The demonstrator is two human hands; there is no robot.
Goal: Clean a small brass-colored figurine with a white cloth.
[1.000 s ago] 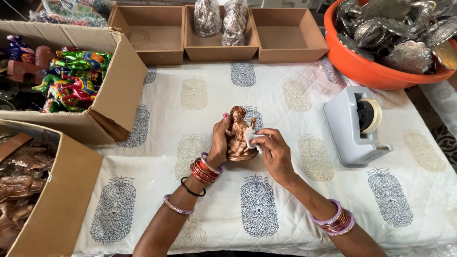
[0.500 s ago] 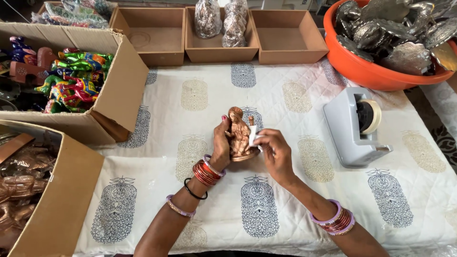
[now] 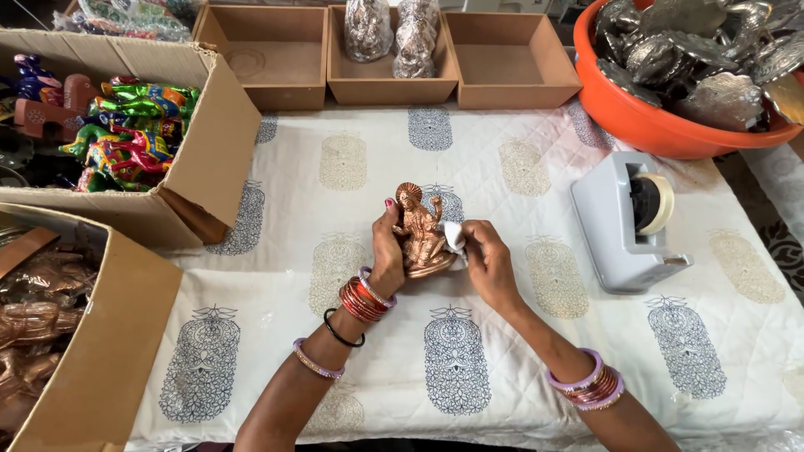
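A small copper-coloured seated figurine [image 3: 419, 232] with a round halo stands upright at the middle of the table. My left hand [image 3: 388, 255] grips it from the left side and back. My right hand [image 3: 486, 259] pinches a small white cloth [image 3: 454, 237] and presses it against the figurine's right side. Both wrists carry several bangles.
Two cardboard boxes sit at the left, one with bright painted animal figures [image 3: 126, 134], one with copper figurines [image 3: 33, 326]. Three shallow brown trays [image 3: 511, 63] line the far edge, the middle one holding wrapped items. An orange tub [image 3: 662, 125] of silver pieces and a grey tape dispenser [image 3: 624, 222] stand at the right.
The figurine has been turned slightly in my left hand, and my right hand with the cloth has shifted along its right side.
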